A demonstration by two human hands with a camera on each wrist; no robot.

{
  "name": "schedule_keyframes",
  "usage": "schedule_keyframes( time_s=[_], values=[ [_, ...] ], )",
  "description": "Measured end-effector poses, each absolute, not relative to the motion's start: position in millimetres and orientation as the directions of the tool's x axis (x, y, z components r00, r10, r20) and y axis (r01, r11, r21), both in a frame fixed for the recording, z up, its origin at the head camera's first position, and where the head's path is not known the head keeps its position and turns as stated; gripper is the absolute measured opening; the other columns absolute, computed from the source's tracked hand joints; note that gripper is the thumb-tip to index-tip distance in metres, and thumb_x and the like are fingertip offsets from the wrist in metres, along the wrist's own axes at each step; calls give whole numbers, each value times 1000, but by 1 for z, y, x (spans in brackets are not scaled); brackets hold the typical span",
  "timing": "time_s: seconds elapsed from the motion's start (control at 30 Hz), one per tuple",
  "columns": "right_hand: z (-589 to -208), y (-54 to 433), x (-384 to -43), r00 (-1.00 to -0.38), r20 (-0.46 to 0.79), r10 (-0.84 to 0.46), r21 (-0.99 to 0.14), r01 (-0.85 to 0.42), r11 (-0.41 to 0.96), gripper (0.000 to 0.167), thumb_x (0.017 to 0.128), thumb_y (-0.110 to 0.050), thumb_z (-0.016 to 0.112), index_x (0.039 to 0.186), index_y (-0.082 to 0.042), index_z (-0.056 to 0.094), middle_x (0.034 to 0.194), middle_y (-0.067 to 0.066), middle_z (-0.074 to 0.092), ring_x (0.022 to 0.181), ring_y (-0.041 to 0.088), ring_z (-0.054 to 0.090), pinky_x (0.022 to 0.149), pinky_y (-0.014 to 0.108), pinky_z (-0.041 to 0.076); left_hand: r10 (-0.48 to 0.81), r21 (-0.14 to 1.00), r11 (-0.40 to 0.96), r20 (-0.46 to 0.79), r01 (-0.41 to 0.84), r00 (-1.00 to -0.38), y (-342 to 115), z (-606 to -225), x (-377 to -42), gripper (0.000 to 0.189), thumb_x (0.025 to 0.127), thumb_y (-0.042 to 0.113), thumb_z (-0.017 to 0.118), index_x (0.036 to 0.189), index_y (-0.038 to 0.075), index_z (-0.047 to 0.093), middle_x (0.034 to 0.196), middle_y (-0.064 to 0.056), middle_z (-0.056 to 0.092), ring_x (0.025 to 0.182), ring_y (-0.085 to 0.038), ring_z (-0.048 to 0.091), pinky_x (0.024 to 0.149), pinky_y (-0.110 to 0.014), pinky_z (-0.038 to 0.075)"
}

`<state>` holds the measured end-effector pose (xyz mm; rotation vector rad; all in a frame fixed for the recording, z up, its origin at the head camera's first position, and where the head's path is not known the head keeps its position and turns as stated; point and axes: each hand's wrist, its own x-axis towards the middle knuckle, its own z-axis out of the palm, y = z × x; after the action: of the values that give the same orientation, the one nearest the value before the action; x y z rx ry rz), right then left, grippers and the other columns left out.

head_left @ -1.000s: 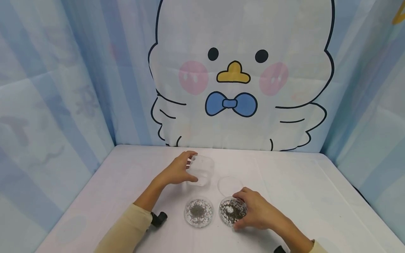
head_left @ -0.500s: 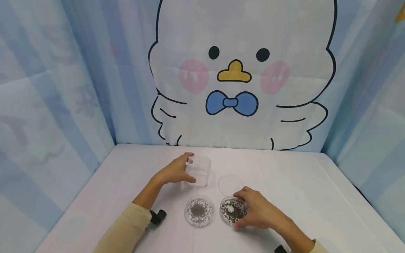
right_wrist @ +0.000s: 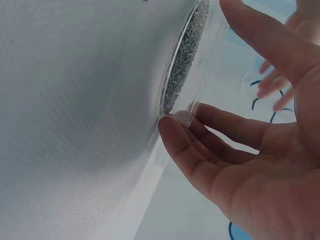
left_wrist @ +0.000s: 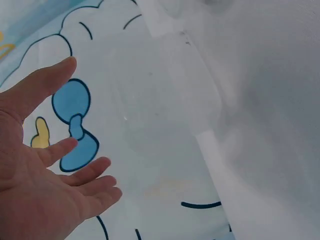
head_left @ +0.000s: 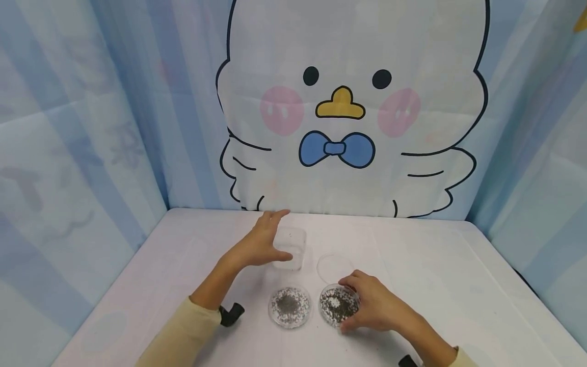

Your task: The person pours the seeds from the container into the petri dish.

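Observation:
Thumb and fingers of my right hand [head_left: 373, 304] grip the rim of a round clear petri dish [head_left: 337, 306] holding dark and white grains. In the right wrist view, the grainy layer shows through the dish's side wall [right_wrist: 187, 60], with fingertips along its edge. My left hand [head_left: 259, 245] is spread beside a clear rectangular plastic box [head_left: 294, 243], thumb over its near part in the head view. Left wrist view: straight, parted fingers, nothing between them, and the see-through box [left_wrist: 185, 85] to their right. A second grain-filled petri dish [head_left: 289, 307] sits left of the gripped one.
A thin clear round lid [head_left: 335, 268] lies on the white tabletop [head_left: 435, 285] just behind the right dish. At the table's back edge hangs a curtain [head_left: 341, 183] printed with a cartoon bird; blue striped curtains stand at both sides.
My left hand first shifts the clear box slightly left, then lets it go, its fingers spreading and rising. My right hand keeps its grip on the right dish.

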<state>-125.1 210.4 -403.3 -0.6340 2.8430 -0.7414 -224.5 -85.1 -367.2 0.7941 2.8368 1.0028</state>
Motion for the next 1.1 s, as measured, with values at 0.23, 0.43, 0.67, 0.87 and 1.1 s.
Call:
schedule_keyframes(
  time_s=[0.23, 0.43, 0.67, 0.87, 1.1],
  values=[
    [-403, 212, -127, -900, -11, -436, -495, -374, 784, 91, 62, -44, 100, 132, -1, 64, 114, 4, 62, 105, 23, 62, 91, 46, 55, 560, 562, 591, 230, 578, -796, -67, -349, -197, 93, 85, 22, 88, 161, 19, 35, 155, -16, 38, 143, -35, 41, 110, -57, 47],
    [-391, 222, -133, -912, 43, -407, -514, -370, 774, 76, 74, -42, 94, 134, -4, 65, 120, 7, 64, 108, 26, 64, 83, 37, 57, 658, 570, 548, 159, 612, -736, -50, -351, -181, 86, 85, 23, 87, 157, 18, 40, 147, -12, 48, 138, -30, 49, 107, -51, 51],
    [-387, 242, -165, -922, 125, -367, -509, -377, 774, 61, 82, -13, 88, 135, -2, 62, 123, 17, 66, 109, 32, 66, 87, 45, 60, 729, 573, 575, -35, 584, -684, -26, -365, -176, 85, 83, 28, 90, 155, 21, 45, 146, -7, 53, 131, -21, 57, 103, -36, 54],
    [-405, 242, -202, -891, 52, -452, -551, -403, 731, 86, 74, -10, 93, 148, -4, 51, 142, 21, 59, 125, 41, 60, 101, 57, 53, 715, 463, 658, -138, 594, -685, -11, -374, -169, 90, 78, 36, 93, 153, 20, 46, 136, -5, 55, 120, -13, 58, 99, -30, 54],
    [-414, 239, -216, -865, 2, -502, -517, -430, 740, 97, 66, -16, 98, 150, -10, 51, 145, 12, 59, 122, 36, 56, 98, 53, 49, 707, 421, 682, -170, 598, -687, 7, -385, -162, 94, 72, 42, 96, 149, 13, 50, 129, -5, 56, 115, -11, 58, 98, -26, 55]
  ],
)
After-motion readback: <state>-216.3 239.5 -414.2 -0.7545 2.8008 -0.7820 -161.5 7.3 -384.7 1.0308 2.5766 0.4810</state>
